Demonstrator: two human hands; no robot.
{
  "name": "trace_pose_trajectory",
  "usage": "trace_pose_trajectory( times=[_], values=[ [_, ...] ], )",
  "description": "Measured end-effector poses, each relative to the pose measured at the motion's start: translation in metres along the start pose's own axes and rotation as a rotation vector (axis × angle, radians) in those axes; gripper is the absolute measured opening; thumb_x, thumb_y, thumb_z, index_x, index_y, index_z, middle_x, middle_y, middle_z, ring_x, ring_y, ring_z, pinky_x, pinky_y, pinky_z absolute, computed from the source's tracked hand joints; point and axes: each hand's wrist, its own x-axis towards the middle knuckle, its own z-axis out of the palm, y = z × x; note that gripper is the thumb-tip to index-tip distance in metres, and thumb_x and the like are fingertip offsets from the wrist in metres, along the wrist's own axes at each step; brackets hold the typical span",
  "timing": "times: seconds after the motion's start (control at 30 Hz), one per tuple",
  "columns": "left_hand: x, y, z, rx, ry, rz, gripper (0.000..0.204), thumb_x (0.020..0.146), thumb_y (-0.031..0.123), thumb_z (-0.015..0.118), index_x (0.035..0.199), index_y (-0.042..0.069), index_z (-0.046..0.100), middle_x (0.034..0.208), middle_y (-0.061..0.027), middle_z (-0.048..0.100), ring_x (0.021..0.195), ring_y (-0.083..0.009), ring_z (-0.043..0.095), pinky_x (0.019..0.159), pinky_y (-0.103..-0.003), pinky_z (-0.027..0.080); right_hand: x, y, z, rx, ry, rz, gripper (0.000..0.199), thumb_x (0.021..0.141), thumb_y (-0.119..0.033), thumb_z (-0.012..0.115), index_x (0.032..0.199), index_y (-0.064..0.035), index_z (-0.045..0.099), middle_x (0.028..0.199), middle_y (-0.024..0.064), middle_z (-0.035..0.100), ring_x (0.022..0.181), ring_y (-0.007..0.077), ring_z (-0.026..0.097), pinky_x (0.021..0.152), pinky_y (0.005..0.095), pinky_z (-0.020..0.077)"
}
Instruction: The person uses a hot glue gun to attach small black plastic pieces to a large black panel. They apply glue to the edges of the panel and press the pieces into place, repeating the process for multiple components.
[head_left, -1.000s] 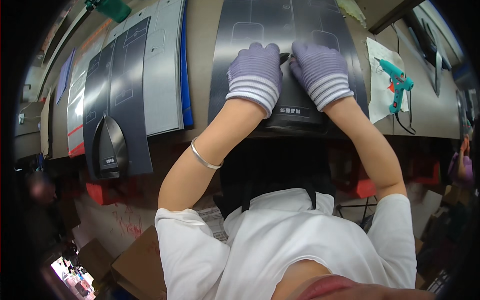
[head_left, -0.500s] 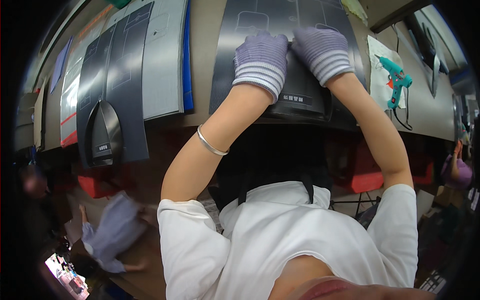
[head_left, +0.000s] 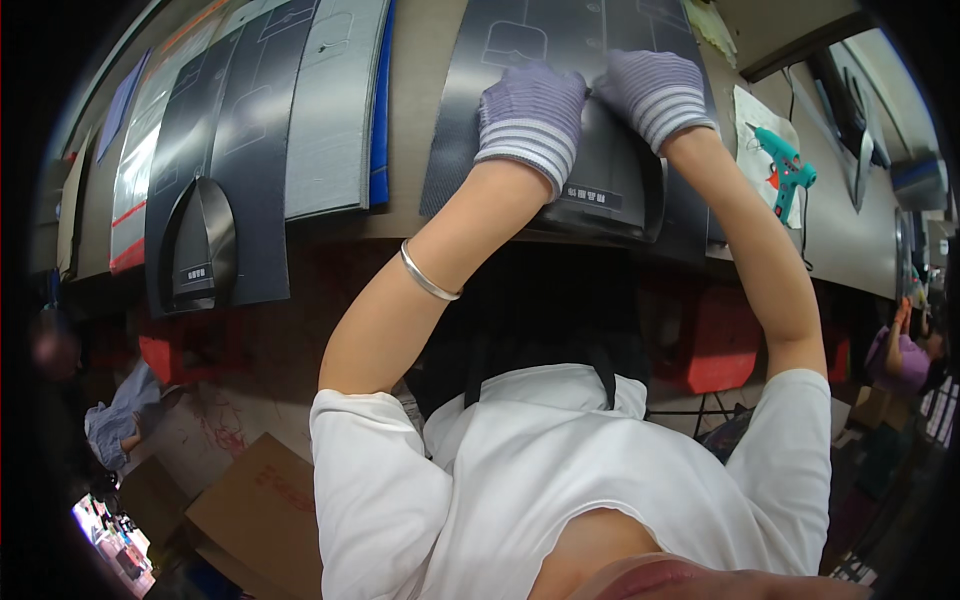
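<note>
A dark glossy panel (head_left: pixel 460 125) with thin printed outlines lies on the table in front of me. On its near part is a dark pointed piece (head_left: pixel 618 178) with a curved edge and a small label. My left hand (head_left: pixel 530 112), in a purple knitted glove with a striped cuff, presses at the left of this piece's far tip, fingers curled. Beside it, my right hand (head_left: pixel 655 92), gloved alike, is curled at the right of the tip and slightly blurred. The fingertips of both point away, so what they pinch is hidden.
To the left lie a similar dark panel (head_left: pixel 253 190) with a curved strip standing up, a stack of grey sheets (head_left: pixel 330 130) and a blue sheet (head_left: pixel 380 150). At the right, a teal glue gun (head_left: pixel 785 165) rests on white paper. Red stools (head_left: pixel 715 345) and a cardboard box (head_left: pixel 255 510) stand below.
Both hands stay close together at the tip, with only a small shift. The whole view has moved slightly. A person at the lower left has moved further left, uncovering the cardboard box.
</note>
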Motion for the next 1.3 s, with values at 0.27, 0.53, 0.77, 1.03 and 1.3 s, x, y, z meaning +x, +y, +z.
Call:
trace_pose_trajectory(
  times=[0.27, 0.53, 0.77, 1.03, 1.3],
  values=[
    [0.000, -0.001, 0.004, 0.003, 0.026, 0.013, 0.022, 0.088, 0.022, 0.066, 0.108, 0.013, 0.069, 0.104, -0.0152, 0.066, 0.100, -0.0334, 0.065, 0.088, -0.045, 0.055, -0.009, 0.036, 0.028, 0.119, 0.448, -0.616, 0.030, 0.082, -0.011, 0.062, 0.112, -0.0133, 0.063, 0.108, 0.0063, 0.065, 0.105, 0.0287, 0.060, 0.091, 0.0408, 0.0478],
    [-0.006, -0.012, 0.002, -0.065, 0.072, 0.053, 0.025, 0.086, 0.024, 0.068, 0.108, 0.012, 0.069, 0.104, -0.0134, 0.066, 0.097, -0.0333, 0.065, 0.088, -0.043, 0.054, -0.003, 0.023, 0.034, -0.017, 0.514, -0.712, 0.035, 0.081, -0.009, 0.060, 0.115, -0.0144, 0.063, 0.111, 0.0054, 0.066, 0.111, 0.0261, 0.061, 0.093, 0.0413, 0.0473],
    [-0.020, -0.034, 0.005, -0.240, 0.178, 0.104, 0.029, 0.084, 0.020, 0.071, 0.113, 0.015, 0.072, 0.100, -0.0092, 0.067, 0.086, -0.0246, 0.069, 0.083, -0.036, 0.055, -0.024, 0.042, -0.012, 0.182, 0.644, -0.511, 0.015, 0.076, -0.016, 0.065, 0.090, -0.0116, 0.069, 0.086, 0.0061, 0.069, 0.080, 0.0264, 0.066, 0.076, 0.0424, 0.0511],
    [-0.015, -0.036, 0.019, -0.286, 0.253, 0.202, 0.029, 0.085, 0.021, 0.072, 0.113, 0.016, 0.073, 0.103, -0.0092, 0.068, 0.085, -0.0236, 0.069, 0.082, -0.034, 0.056, -0.173, 0.073, 0.008, 0.614, 0.265, 0.112, 0.034, 0.096, -0.036, 0.059, 0.116, -0.0100, 0.066, 0.090, 0.0138, 0.071, 0.077, 0.0354, 0.067, 0.067, 0.0404, 0.0527],
    [-0.024, -0.022, 0.006, -0.261, 0.224, 0.094, 0.016, 0.084, 0.021, 0.066, 0.097, 0.015, 0.073, 0.097, -0.0173, 0.063, 0.090, -0.0362, 0.065, 0.082, -0.045, 0.054, -0.134, 0.012, 0.016, 0.479, 0.293, 0.027, 0.026, 0.092, -0.027, 0.057, 0.113, -0.0138, 0.065, 0.076, 0.0107, 0.069, 0.069, 0.0324, 0.068, 0.062, 0.0439, 0.0543]
  ],
)
